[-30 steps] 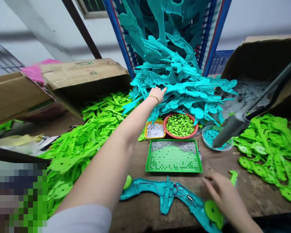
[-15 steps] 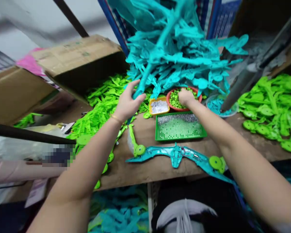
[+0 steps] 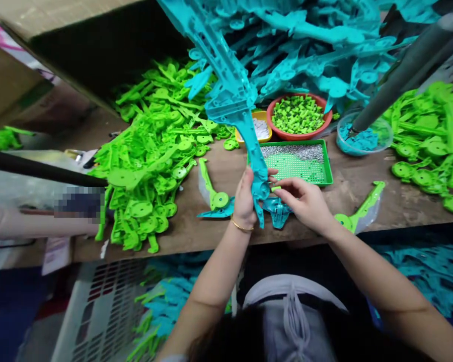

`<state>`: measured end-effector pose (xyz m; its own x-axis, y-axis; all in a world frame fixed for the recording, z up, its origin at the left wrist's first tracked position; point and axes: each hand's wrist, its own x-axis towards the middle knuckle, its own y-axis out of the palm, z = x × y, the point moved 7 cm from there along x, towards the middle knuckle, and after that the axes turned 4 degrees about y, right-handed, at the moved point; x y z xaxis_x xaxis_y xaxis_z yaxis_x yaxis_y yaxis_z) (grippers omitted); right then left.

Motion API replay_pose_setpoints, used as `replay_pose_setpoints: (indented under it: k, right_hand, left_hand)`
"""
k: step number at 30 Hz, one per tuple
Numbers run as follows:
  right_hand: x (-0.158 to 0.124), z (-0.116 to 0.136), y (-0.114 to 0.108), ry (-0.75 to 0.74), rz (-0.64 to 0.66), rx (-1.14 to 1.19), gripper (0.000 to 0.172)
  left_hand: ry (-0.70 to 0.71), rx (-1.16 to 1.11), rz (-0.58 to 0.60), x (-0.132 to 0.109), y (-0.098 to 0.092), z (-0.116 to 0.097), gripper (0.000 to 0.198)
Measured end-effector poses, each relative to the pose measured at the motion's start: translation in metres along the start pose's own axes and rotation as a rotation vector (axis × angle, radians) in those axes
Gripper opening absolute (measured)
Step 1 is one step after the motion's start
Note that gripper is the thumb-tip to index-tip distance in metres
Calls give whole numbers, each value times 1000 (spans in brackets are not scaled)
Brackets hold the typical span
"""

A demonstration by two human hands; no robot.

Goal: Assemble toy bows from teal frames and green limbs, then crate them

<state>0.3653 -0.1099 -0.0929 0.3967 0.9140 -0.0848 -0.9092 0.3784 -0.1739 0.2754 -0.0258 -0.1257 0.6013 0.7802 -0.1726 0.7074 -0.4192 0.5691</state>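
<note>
My left hand (image 3: 244,198) is closed around the lower end of a long teal plastic bow half (image 3: 228,88) that stands up and leans away to the upper left. My right hand (image 3: 304,201) pinches a small green piece (image 3: 275,188) right against that lower end. Under both hands another teal bow part (image 3: 277,208) with green wheels (image 3: 221,200) lies flat on the wooden table (image 3: 226,231).
Behind are a green tray of small metal bits (image 3: 296,163), a red bowl of green pieces (image 3: 298,115), a yellow dish (image 3: 260,128) and a clear bowl (image 3: 364,136). Teal parts (image 3: 317,45) pile at the back, green parts (image 3: 154,156) left and right. Another person's arm (image 3: 33,221) reaches in from the left.
My left hand pulled a teal bow half out of the pile and brought it down to the table's front. My right hand left the red bowl with a green piece and met it.
</note>
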Motion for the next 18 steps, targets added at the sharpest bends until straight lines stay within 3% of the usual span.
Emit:
replay_pose_setpoints:
  k: [4,13,18]
  right_hand:
    - [-3,-7,7,0,-17,0,22]
    - [-5,-14,17,109,64,158,27]
    - [-4,-17,20,119,44,179,34]
  left_hand:
    - [-79,-79,-12,0,3,5,55]
    - [31,-26,-52,-2,3,0,47]
    - [90,66,-83,-1,5,1,42]
